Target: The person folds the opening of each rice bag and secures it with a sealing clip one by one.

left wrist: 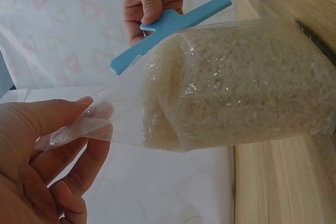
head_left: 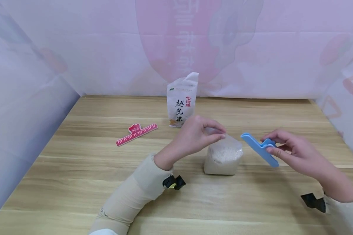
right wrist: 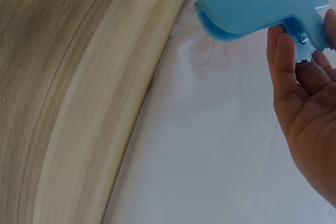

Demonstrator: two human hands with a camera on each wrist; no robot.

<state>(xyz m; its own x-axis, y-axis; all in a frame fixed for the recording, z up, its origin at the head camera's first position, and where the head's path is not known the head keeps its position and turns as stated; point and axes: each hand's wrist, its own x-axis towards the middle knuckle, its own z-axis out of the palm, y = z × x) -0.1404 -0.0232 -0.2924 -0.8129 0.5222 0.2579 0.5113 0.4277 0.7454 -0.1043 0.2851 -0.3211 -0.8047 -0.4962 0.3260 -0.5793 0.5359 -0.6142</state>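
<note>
A clear plastic bag of rice [head_left: 223, 160] stands upright on the table. My left hand [head_left: 195, 135] pinches the gathered top of that bag between thumb and fingers; the left wrist view shows the film [left wrist: 100, 121] bunched there. To the right of the bag, my right hand [head_left: 297, 151] holds a blue bag clip [head_left: 260, 150] by its handles, thumb on one side and fingers on the other. In the head view the clip is held apart from the bag. The right wrist view shows the long bar of the clip [right wrist: 257, 11] pointing away from the fingers.
Behind the bag stands a white paper rice package [head_left: 180, 104] with printed characters. A red-and-white clip [head_left: 136, 133] lies on the wooden table [head_left: 76, 182] to the left. Printed white cloth [head_left: 106, 49] hangs around the back and sides.
</note>
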